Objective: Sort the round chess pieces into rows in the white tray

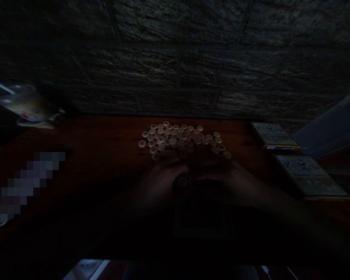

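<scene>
The scene is very dark. A heap of round pale game pieces [181,138] with red and black marks lies on a reddish wooden table [105,147], near its far edge. Just in front of the heap my left hand [159,184] and my right hand [230,181] rest close together on the table. Between their fingertips sits one round piece [183,182]; both hands seem to touch it, but the gloom hides which fingers grip it. My forearms fade into shadow below.
Two flat boxes with printed lids [274,135] [309,175] lie at the table's right. A plastic bag or cup [29,107] sits at the far left. A stone-patterned wall [175,58] stands behind the table. A blurred patch covers the left.
</scene>
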Available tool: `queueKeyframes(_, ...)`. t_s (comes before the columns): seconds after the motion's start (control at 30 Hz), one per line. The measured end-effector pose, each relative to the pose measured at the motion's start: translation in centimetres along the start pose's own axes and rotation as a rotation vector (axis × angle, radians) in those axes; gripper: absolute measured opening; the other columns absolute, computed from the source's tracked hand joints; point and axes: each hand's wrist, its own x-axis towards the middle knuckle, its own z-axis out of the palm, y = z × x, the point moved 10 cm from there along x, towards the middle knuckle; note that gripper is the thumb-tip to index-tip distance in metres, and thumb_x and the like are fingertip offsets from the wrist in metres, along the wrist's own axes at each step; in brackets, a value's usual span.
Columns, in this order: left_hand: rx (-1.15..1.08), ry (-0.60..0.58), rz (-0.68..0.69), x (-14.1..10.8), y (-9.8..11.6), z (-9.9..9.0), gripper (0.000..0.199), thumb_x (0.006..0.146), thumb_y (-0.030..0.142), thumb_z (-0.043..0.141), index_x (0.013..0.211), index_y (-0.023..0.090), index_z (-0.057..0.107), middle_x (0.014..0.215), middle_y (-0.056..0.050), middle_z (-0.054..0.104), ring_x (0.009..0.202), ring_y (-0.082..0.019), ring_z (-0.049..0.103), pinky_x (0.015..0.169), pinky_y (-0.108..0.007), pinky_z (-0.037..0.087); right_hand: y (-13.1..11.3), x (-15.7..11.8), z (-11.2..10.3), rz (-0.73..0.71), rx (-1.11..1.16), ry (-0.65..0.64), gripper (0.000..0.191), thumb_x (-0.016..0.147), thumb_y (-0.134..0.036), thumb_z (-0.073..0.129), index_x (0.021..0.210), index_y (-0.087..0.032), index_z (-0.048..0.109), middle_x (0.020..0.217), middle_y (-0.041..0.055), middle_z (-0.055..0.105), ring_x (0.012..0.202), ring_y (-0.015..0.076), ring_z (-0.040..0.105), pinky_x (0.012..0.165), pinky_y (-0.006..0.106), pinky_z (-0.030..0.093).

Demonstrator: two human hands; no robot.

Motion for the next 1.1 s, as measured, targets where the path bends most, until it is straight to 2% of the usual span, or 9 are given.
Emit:
queueKeyframes(0.23, -0.008, 0.003, 0.022, 0.05, 0.11, 0.01, 0.021, 0.081, 0.017, 0.071, 0.101, 0.021, 0.068, 0.108, -0.002, 0.07, 0.102, -0.022, 0.064, 0.084, -0.033, 0.05, -0.46, 0.11, -0.18, -0.034, -0.051, -0.001, 0.021, 0.083, -0.009, 0.075, 0.102, -0.017, 0.073, 0.1, 0.0042, 0.074, 0.089, 0.0166, 0.069, 0.075, 0.026, 0.05)
queueKeyframes(0.37, -0.022, 0.013, 0.01, 0.01, -0.03, -0.15, 0.016, 0.081, 0.019, 0.072, 0.096, 0.021, 0.067, 0.104, -0.001, 0.07, 0.1, -0.021, 0.065, 0.082, -0.033, 0.05, -0.31, 0.06, -0.11, -0.022, -0.061, -0.004, 0.021, 0.084, -0.01, 0.074, 0.103, -0.019, 0.073, 0.1, 0.0043, 0.074, 0.088, 0.0165, 0.068, 0.074, 0.027, 0.05)
queueKeyframes(0.5, -0.047, -0.001, 0.007, -0.26, -0.04, -0.22, 0.024, 0.08, 0.018, 0.073, 0.103, 0.021, 0.068, 0.108, -0.001, 0.071, 0.103, -0.021, 0.065, 0.085, -0.033, 0.05, -0.14, -0.08, -0.05, -0.014, -0.06, -0.001, 0.021, 0.088, -0.012, 0.071, 0.107, -0.019, 0.073, 0.101, 0.0043, 0.074, 0.09, 0.0165, 0.068, 0.077, 0.027, 0.05)
queueKeyframes(0.9, -0.045, 0.02, 0.015, -0.63, -0.04, -0.47, 0.025, 0.082, 0.018, 0.068, 0.107, 0.023, 0.067, 0.111, -0.001, 0.071, 0.102, -0.02, 0.066, 0.085, -0.032, 0.052, -0.12, -0.15, -0.16, -0.017, -0.063, 0.001, 0.024, 0.089, -0.017, 0.071, 0.112, -0.022, 0.072, 0.106, 0.0054, 0.075, 0.094, 0.018, 0.07, 0.079, 0.029, 0.052)
queueKeyframes(1.1, -0.044, 0.001, 0.025, -0.56, 0.01, -0.38, 0.023, 0.084, 0.022, 0.068, 0.107, 0.022, 0.067, 0.112, -0.002, 0.071, 0.103, -0.02, 0.066, 0.086, -0.033, 0.052, -0.57, -0.02, -0.28, -0.048, -0.074, 0.009, 0.023, 0.088, -0.016, 0.071, 0.111, -0.021, 0.072, 0.098, 0.0047, 0.074, 0.091, 0.0173, 0.069, 0.078, 0.027, 0.052)
